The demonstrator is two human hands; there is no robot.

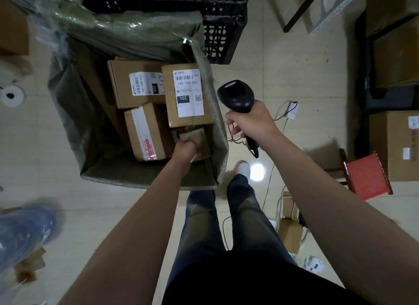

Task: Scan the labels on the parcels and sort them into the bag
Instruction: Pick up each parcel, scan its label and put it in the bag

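A large green woven bag stands open on the floor with cardboard parcels inside. One parcel carries a white label reading 102. Left of it lies a second labelled parcel, and below that a box with red tape. My left hand reaches into the bag and grips a small brown parcel low at the bag's right side. Just right of the bag's rim, my right hand holds a black barcode scanner, its head pointing up and away.
A black plastic crate stands behind the bag. A red stool and stacked cartons sit at the right. Cables and a power strip trail over the tile floor. Small boxes lie by my legs.
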